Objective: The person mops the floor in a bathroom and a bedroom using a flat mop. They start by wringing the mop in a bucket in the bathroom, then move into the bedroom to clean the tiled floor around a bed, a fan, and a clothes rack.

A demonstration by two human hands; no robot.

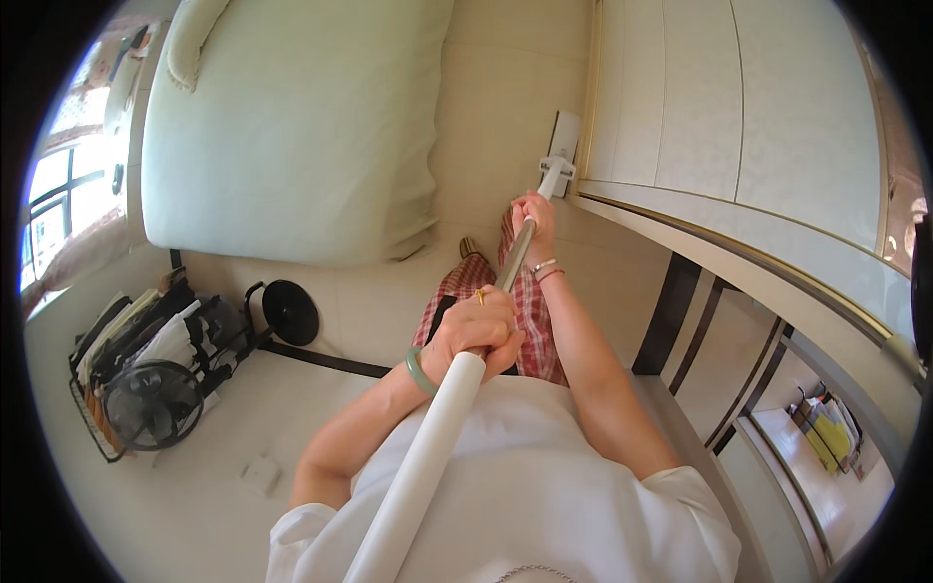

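A long flat mop (pixel 420 471) slants across my body, its thick white grip by my chest and its metal pole running away from me. My left hand (pixel 476 328), with a ring and a green bangle on the wrist, is closed round the pole just beyond the white grip. Farther down, my right hand (pixel 534 225) wraps the pole near its white joint. The mop's flat rectangular head (pixel 564 141) lies on the floor along the base of the pale cabinet (pixel 700 107). Its underside is hidden.
On the left stands a bed with a pale green cover (pixel 292 126). A black fan (pixel 151 406) and a rack of bags and papers stand at the lower left, beside a round black base (pixel 291 312). To the right, dark-framed panels (pixel 671 311) and a yellow folder (pixel 824 437) show.
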